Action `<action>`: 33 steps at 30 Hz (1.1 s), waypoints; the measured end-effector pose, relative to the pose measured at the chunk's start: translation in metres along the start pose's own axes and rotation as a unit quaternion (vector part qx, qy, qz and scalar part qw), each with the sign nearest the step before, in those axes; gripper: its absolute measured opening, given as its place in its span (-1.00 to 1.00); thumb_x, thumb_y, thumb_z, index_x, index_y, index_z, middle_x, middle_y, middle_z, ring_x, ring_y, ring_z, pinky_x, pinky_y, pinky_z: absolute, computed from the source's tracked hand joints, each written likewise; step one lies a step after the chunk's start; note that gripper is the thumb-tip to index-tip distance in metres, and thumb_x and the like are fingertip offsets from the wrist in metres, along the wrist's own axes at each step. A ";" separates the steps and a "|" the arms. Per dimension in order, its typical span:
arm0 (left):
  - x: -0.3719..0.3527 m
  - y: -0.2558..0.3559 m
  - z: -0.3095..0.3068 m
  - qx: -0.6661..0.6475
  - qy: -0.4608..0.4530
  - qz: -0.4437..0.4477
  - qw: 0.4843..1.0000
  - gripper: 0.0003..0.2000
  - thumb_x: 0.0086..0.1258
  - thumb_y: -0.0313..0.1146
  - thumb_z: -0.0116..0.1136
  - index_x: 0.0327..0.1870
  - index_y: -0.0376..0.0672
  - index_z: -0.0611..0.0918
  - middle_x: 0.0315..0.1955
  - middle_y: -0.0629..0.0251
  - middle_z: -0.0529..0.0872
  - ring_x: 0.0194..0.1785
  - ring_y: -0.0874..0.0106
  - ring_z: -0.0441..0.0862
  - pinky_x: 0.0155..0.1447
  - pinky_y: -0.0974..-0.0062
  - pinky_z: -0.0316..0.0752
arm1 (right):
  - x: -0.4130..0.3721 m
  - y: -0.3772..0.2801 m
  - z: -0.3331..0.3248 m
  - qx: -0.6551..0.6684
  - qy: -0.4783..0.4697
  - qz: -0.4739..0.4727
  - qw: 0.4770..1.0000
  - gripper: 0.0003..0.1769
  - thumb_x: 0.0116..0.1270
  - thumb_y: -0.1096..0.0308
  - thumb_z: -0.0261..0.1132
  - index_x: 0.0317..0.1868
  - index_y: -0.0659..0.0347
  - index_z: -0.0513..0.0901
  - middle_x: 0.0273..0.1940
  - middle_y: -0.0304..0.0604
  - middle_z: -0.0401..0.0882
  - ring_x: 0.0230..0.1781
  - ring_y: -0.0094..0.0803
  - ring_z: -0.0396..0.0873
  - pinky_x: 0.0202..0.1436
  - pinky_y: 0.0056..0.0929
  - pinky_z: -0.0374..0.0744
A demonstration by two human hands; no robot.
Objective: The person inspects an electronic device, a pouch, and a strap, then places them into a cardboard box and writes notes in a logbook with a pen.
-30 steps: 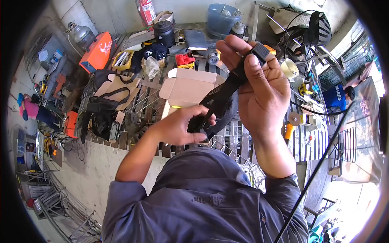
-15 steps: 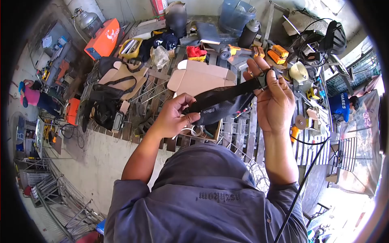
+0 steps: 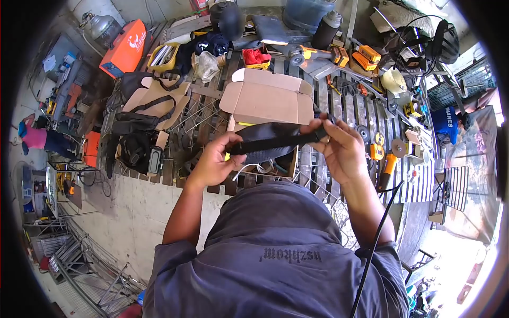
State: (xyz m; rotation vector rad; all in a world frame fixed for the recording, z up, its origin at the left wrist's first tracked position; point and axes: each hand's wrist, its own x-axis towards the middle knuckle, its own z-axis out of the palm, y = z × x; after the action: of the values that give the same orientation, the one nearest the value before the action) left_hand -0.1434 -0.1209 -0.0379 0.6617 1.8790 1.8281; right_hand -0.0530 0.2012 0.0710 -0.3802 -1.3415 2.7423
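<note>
A black strap with a mesh panel [image 3: 273,142] is stretched between my two hands over the slatted workbench. My left hand [image 3: 211,163] pinches its left end between thumb and fingers. My right hand [image 3: 342,150] grips the other end, where a dark piece like a buckle is partly hidden by the fingers. Just beyond the strap lies an opened cardboard box [image 3: 270,98] with its flap folded back. Below the strap, a white cable [image 3: 246,168] and part of the box's contents show; the strap covers the remainder.
Right of my hands lies an orange-handled angle grinder [image 3: 389,165]. Farther back are a cordless grinder [image 3: 313,55], battery packs [image 3: 366,55] and a tape roll [image 3: 393,79]. Black straps [image 3: 154,114] lie on cardboard at left. A person [image 3: 36,139] is far left, another [image 3: 444,126] at right.
Both hands have come down, the right one most, so the strap is nearer level. My right fingers, spread upward before, are now curled around its end.
</note>
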 end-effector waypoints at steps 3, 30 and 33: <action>-0.006 0.012 -0.001 0.074 -0.068 0.022 0.995 -0.63 0.53 -0.58 0.40 0.30 -0.29 0.63 0.08 0.35 0.65 0.16 0.54 0.63 0.27 0.52 0.57 | -0.013 0.013 -0.025 -0.022 0.047 0.049 0.997 -0.73 0.72 0.48 0.21 0.28 0.49 0.52 -0.02 0.10 0.82 0.12 0.05 0.87 0.29 -0.07 0.87; -0.018 -0.015 0.013 0.180 -0.056 0.116 0.975 -0.66 0.52 -0.39 0.46 0.23 -0.31 0.76 0.04 -0.01 0.85 0.17 -0.05 0.80 0.30 0.11 0.68 | -0.013 0.124 0.032 -0.628 -0.175 -0.085 0.754 -0.49 0.39 0.50 0.57 0.27 0.37 0.60 0.17 0.22 0.72 0.12 0.26 0.78 0.18 0.03 0.73; -0.018 -0.023 0.003 0.200 -0.115 0.157 0.960 -0.62 0.51 -0.41 0.46 0.29 -0.31 0.73 0.07 0.01 0.85 0.19 -0.04 0.80 0.31 0.11 0.69 | -0.021 0.123 0.040 -0.672 -0.193 -0.061 0.712 -0.60 0.50 0.45 0.46 0.25 0.35 0.58 0.09 0.25 0.69 0.04 0.37 0.72 0.10 0.20 0.68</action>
State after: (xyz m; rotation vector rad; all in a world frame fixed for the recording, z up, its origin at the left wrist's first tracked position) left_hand -0.1283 -0.1304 -0.0618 1.3184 2.0883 1.4612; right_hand -0.0367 0.0909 0.0020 0.2963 -3.0782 1.2135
